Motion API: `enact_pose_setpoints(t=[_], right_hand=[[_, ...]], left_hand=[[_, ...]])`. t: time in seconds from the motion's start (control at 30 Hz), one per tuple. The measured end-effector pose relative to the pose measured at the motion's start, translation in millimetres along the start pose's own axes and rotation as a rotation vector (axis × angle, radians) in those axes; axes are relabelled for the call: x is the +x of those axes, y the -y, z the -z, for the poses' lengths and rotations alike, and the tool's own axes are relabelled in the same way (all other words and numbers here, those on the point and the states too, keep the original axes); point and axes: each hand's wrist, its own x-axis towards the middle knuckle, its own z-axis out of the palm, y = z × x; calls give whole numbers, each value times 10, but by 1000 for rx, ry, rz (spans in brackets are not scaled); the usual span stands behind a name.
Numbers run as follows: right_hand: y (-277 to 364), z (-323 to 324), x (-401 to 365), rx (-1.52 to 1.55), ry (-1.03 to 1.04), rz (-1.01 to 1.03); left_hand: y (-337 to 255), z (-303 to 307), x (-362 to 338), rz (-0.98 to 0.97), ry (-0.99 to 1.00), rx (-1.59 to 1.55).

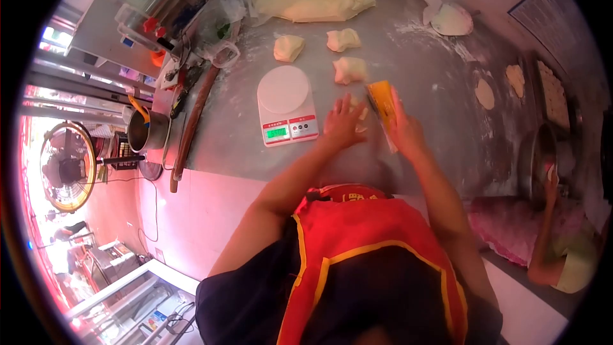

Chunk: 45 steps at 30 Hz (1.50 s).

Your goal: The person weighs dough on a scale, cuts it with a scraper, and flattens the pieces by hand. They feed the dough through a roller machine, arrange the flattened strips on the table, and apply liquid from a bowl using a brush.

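My right hand (407,129) is wrapped round a yellow dough scraper (382,97), which stands tilted on the grey worktop (440,89). Beside it, my left hand (342,129) lies with fingers spread over a small piece of dough (362,112), which it partly hides. A lump of dough (350,70) sits just beyond the left hand. Farther back are two more lumps, one to the right (343,39) and one to the left (288,48). Left of my left hand is a white kitchen scale (284,92) with its display lit green and nothing on its platform.
A large dough mass (313,0) lies at the back. A rolling pin (195,124) rests along the left edge near a metal pot (143,129). Flattened dough (484,94) lies to the right. At far right, another person's hand (551,182) is at a metal bowl (536,156).
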Motion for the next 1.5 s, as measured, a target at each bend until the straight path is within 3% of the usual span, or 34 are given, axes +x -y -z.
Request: enact_pose_setpoints(t=[0.1,0.17,0.27,0.47,0.63,0.77,0.83,0.93,1.03,1.13,1.23,1.33,1.43,1.5], right_hand=[[-10,26,-85,23,-1,-45],[95,125,-178,64,7,-86],[217,187,-407,141,-168,49],[251,118,-676,8,66,-122],[100,-259,-621,-36,29,9],[210,-222,-372,-68,-21,133],[63,-147,-219,-126,-9,87],[-8,65,-189,-50,-15,-23],[-88,269,-262,123,-49,-111],[-253,331,-332,242,-67,-179],[-371,332,-372,355,-105,-202],[-463,402,-388,415,-141,-204],[-605,413,-406,384,-212,-164],[-716,407,-384,357,-259,-127]], left_hand=[[239,161,-29,-216,174,17],[206,222,-10,-177,217,16],[-43,234,-73,-3,155,36],[-63,27,-93,36,-1,-14],[-44,-25,-81,48,-25,-25],[-79,153,-88,130,88,-38],[-68,292,-167,184,135,-52],[37,392,-244,-20,49,53],[34,372,-5,-144,-18,123],[-142,336,401,-39,163,-18],[-97,18,716,-170,28,-128],[-134,-43,988,-370,258,-93],[-263,1,1081,-282,380,-40],[-351,141,1196,-126,323,10]])
